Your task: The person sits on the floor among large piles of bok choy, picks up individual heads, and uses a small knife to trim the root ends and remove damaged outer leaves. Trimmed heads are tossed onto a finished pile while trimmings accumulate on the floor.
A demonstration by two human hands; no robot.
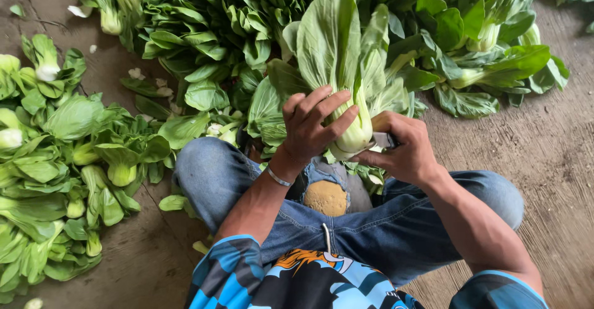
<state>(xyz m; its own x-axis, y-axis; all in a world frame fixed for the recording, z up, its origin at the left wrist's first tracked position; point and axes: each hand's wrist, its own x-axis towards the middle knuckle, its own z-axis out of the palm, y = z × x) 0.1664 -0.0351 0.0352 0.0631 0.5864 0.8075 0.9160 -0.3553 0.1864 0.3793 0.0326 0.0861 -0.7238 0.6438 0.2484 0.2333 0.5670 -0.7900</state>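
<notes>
Nearest to the camera sits the person's lap: blue jeans (396, 222) with a torn patch between the knees, and a bright blue patterned shirt (297, 278) at the bottom edge. Just above the knees, both hands meet on a single head of bok choy (346, 80). The left hand (312, 126), with a thin metal bracelet (278, 178) at the wrist, wraps its fingers around the pale lower stalks from the left side, closed firmly on the plant. The right hand (402, 151) is curled tight around a small knife (382, 139), whose grey blade lies against the whitish base of the plant; the cutting edge itself is mostly hidden by fingers.

The head's long axis runs roughly upright in view, root end down toward the lap and just left of the right hand, leaves fanning away from the body. Both hands touch it, and the right one is at the root.

To the left, on the worn wooden floor (557, 160), lies a pile of separate bok choy heads (68, 160), near the left knee. Farther off, a larger heap of bok choy (260, 24) spreads across the top of the view. Bare boards show to the right, the only open room beside the right arm.
</notes>
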